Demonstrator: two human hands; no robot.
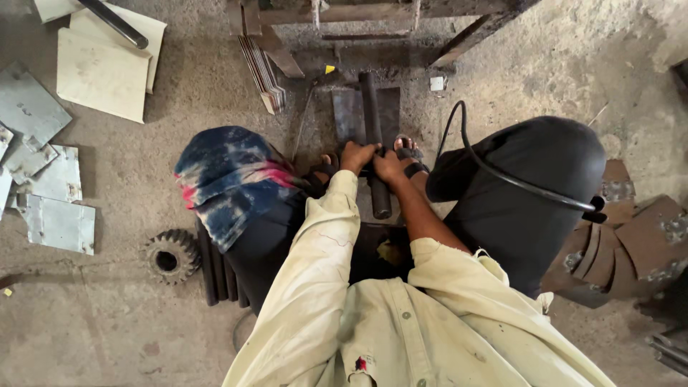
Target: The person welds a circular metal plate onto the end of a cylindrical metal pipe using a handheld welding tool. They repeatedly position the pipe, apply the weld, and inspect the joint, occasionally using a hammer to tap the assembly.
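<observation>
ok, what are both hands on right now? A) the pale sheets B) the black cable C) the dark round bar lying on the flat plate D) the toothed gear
C: left hand and right hand both grip the dark round bar on the flat plate; the gear sits untouched.

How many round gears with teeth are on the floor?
1. The toothed gear lies on the concrete floor, left of the person's knee, beside some dark bars. Others may be hidden behind the legs.
</observation>
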